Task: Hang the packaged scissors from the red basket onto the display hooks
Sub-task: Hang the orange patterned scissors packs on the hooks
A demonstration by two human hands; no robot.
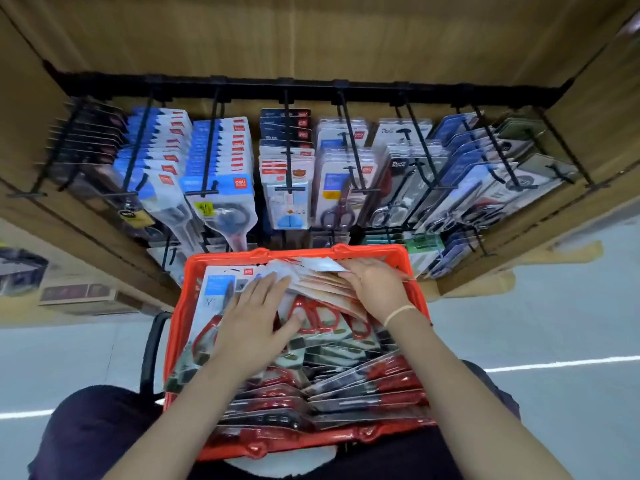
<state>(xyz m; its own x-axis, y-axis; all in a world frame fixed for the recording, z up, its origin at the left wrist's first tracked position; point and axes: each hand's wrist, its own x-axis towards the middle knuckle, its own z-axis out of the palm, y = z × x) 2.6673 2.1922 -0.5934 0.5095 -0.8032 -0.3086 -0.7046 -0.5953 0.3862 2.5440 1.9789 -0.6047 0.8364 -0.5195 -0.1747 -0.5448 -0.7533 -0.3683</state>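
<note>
Hands: my left hand (pixel 254 315) lies flat on packs; right hand (pixel 375 282) grips the fanned stack (pixel 322 284).
Advice: I'd lift one pack toward twelve o'clock hooks (pixel 287 140).

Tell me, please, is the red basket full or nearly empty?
Full: scissor packs are heaped to the red basket's rim under both hands.

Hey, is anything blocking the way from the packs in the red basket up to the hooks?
Nothing visible does. Both the left hand and right hand already rest on the packs in the basket, and open space lies between its far rim and the hooks, though most hooks look nearly full.
</note>
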